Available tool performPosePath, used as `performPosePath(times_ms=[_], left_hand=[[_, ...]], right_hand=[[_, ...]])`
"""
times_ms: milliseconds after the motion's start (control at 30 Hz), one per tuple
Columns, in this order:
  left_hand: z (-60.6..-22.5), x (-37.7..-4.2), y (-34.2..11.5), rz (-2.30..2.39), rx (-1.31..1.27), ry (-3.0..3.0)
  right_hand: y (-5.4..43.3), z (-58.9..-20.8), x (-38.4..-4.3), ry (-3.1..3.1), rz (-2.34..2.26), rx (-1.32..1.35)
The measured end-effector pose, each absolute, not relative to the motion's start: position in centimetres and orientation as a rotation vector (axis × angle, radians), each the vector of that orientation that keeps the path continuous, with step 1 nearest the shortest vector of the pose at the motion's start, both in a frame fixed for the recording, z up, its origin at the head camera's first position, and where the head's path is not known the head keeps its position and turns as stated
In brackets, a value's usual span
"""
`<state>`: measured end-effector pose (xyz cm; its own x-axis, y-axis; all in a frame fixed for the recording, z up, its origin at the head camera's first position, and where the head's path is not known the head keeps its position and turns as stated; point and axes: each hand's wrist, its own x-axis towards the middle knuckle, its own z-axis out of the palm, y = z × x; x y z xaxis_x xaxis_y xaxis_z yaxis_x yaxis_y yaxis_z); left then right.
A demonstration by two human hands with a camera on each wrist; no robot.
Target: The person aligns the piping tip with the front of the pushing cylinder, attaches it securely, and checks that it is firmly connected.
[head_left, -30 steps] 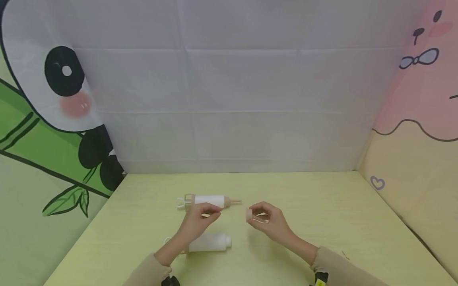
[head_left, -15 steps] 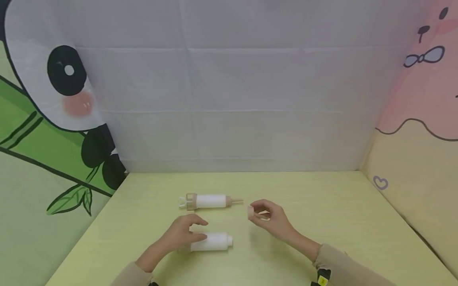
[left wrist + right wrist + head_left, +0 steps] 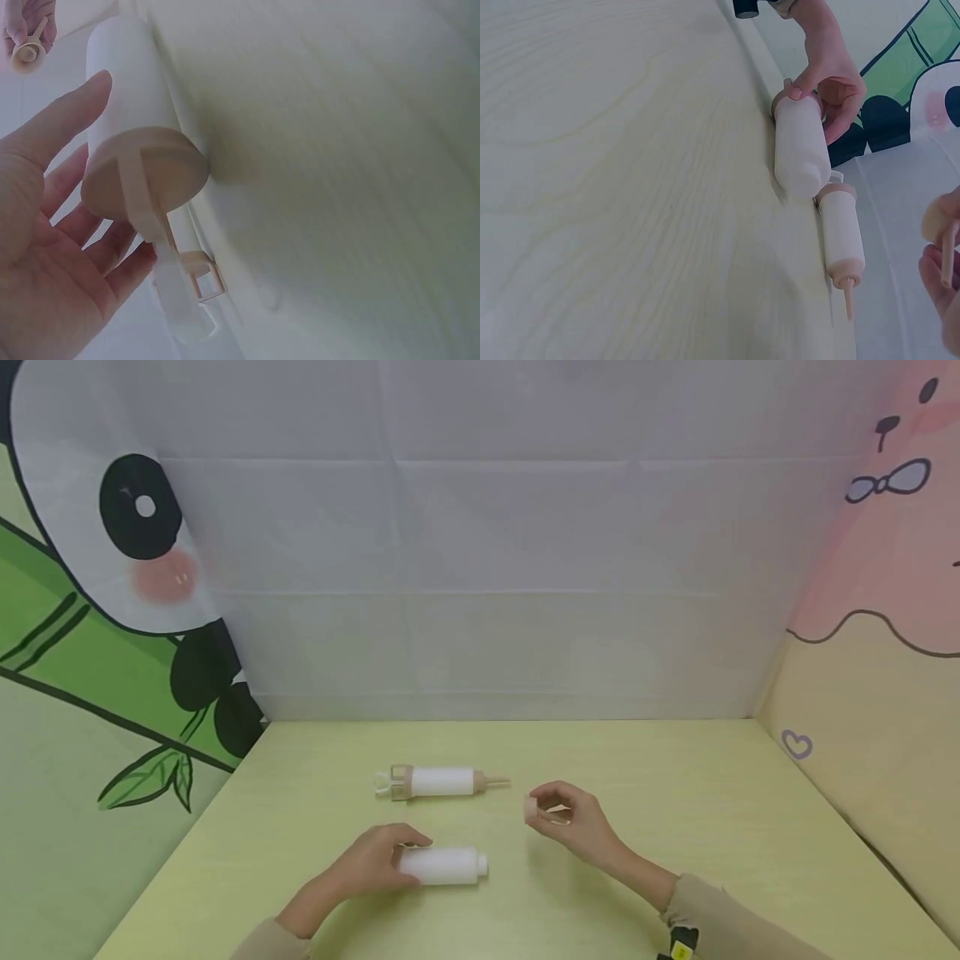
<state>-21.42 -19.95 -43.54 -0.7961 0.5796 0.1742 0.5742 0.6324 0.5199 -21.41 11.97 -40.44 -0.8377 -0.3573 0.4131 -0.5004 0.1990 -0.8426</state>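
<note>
My left hand (image 3: 375, 860) grips the rear end of a white plastic bottle (image 3: 448, 866) lying on its side on the table. In the left wrist view, the thumb lies on the bottle's white wall and the fingers are around its far side; a beige collar (image 3: 180, 180) with a strap-like part shows at this end. The bottle's bare white neck (image 3: 482, 865) points right. Raised off the table, my right hand (image 3: 581, 822) pinches a beige nozzle cap (image 3: 531, 810), whose thin spout (image 3: 948, 255) shows in the right wrist view.
A second white bottle (image 3: 442, 782) lies behind the first, with a beige nozzle (image 3: 495, 782) fitted and its tip pointing right. Both are on a pale yellow wooden table (image 3: 645, 760). A white cloth backdrop (image 3: 510, 610) rises along the far edge, with printed side panels.
My left hand has moved down and left from near the right hand, then closed around the front bottle's rear end. The right hand still holds the nozzle cap, almost unmoved.
</note>
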Motion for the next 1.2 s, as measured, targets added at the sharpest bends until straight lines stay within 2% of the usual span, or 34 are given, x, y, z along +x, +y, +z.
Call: performPosePath(times_ms=[267,667,900,1200], left_hand=[[-44.3,-22.0,-19.9,0.881,0.998,2.844],[-44.6,-23.1,-19.3,0.929,0.988,2.855],[-43.1,-23.5,-18.3,0.966,1.030,2.891],[-40.9,-23.9,-16.8,1.073,1.314,2.905]], right_hand=[[12.6,-43.0,-22.7,-2.358,1.754,0.791],[13.0,-43.2,-22.8,-2.338,1.758,0.803],[13.0,-43.2,-22.9,-2.352,1.785,0.791],[12.9,-43.3,-23.0,-2.324,1.790,0.839]])
